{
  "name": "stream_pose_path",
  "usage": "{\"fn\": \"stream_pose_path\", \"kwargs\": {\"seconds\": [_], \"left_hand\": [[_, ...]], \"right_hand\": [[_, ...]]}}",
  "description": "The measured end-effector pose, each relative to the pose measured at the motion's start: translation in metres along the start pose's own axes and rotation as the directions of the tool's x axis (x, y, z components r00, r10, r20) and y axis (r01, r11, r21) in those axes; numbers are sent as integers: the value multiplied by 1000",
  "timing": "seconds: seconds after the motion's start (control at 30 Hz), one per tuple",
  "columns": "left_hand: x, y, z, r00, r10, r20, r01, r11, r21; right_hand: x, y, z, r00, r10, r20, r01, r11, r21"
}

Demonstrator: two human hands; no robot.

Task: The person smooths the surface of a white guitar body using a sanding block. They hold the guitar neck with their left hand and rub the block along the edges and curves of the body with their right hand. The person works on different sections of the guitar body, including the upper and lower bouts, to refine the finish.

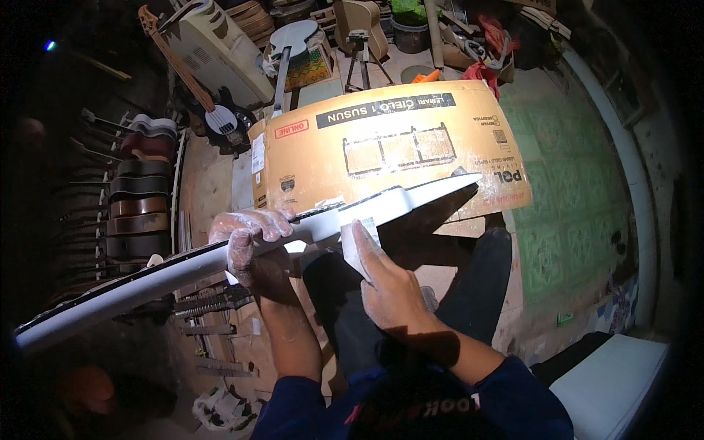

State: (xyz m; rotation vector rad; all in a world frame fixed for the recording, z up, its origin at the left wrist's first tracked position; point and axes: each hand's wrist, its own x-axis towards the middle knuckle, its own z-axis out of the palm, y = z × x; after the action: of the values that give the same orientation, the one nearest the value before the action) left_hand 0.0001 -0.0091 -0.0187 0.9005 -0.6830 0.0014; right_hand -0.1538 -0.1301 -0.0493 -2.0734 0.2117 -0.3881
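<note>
Head view: the right hand (392, 292) is holding a flat pale pad (351, 251), the index finger lying along its face, the pad's upper end resting against the near side of a white instrument neck (315, 228); the left hand (249, 226), white dust coating its fingers, is wrapping around the same neck farther left, supporting it

Instrument neck: slanting from lower left to upper right in front of the person, a dark strip running along its upper edge, its pointed headstock (436, 192) reaching over the cardboard

Just beyond and beneath: dark-trousered legs (488, 260) are showing under the neck; a printed cardboard sheet or box (315, 161), bearing a line drawing of a three-part cabinet, is lying past the knees

Left side: a row of guitars (139, 187) is standing on a rack; several loose fretted necks (209, 302) are lying nearer; a crumpled white bag (224, 411) is sitting lower down

Far side: a wooden-necked instrument (192, 73) is leaning by a beige case (216, 59); a light-blue guitar body (293, 38), a natural-wood guitar body (363, 22) and a dark bucket (411, 38) are standing along the back

Right side: green tiling (554, 198) is covering the floor
</note>
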Motion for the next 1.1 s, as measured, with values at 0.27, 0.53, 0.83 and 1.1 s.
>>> {"fn": "stream_pose_path", "kwargs": {"seconds": [0.27,0.53,0.83,1.1], "left_hand": [[1,3,-3,999,-36,10,36,999,6],[0,1,0,998,-16,-59,18,999,32],[0,-1,-2,1000,10,22,-10,1000,-22],[0,-2,2,1000,24,-14,-23,998,50]], "right_hand": [[0,0,-3,999,51,-6,-51,995,-91],[0,-4,-10,995,89,49,-82,989,-121],[-4,2,-10,1000,16,12,-14,986,-168],[3,2,-12,999,-5,-33,-1,985,-170]]}}
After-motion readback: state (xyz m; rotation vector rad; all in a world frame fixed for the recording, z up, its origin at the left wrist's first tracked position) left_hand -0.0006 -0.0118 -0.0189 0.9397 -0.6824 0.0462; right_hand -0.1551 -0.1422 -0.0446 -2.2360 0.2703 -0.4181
